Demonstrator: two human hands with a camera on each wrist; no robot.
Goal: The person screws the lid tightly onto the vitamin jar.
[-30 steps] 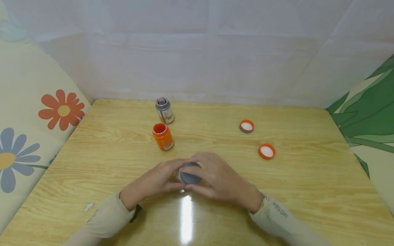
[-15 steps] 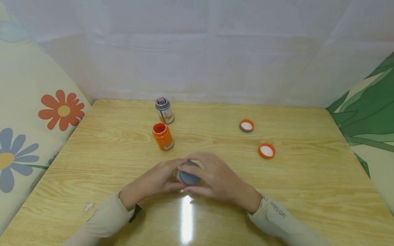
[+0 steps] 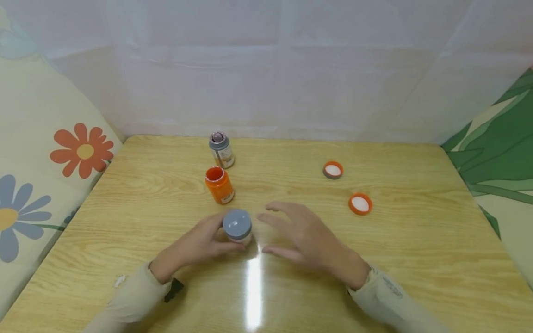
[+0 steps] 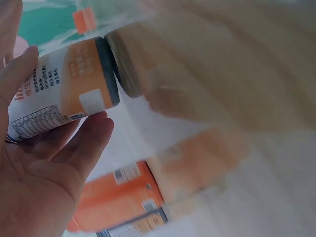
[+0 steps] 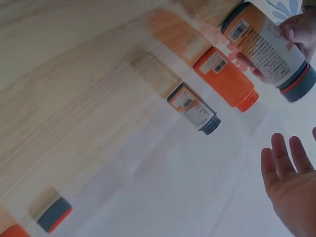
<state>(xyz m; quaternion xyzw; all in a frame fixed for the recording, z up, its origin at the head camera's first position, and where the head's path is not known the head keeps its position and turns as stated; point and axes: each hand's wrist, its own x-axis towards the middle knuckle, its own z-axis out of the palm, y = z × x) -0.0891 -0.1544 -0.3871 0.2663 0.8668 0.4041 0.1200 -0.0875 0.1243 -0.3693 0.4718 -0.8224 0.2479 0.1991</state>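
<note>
A white and orange bottle with a grey screw lid [image 3: 237,224] stands slightly tilted at the table's near middle. My left hand [image 3: 197,243] grips its side, thumb on the near side; in the left wrist view the bottle's printed label [image 4: 64,89] shows between thumb and fingers. Whether its base touches the table fully, I cannot tell. To its right, apart from it, my right hand [image 3: 310,236] hovers with fingers spread and holds nothing. Just beyond the left hand stand an uncapped orange bottle [image 3: 220,187] and a smaller-looking uncapped grey and white bottle [image 3: 222,152].
Two loose lids lie upturned on the right of the wooden table [image 3: 416,259]: a grey one with an orange inside [image 3: 333,170] and an orange one [image 3: 360,204]. A white curtain [image 3: 275,92] closes off the back. Flower-patterned cloth [image 3: 85,150] flanks the left side.
My right hand has come off the grey lid and moved right, its fingers opening. My left hand has shifted the bottle a little left and away from me.
</note>
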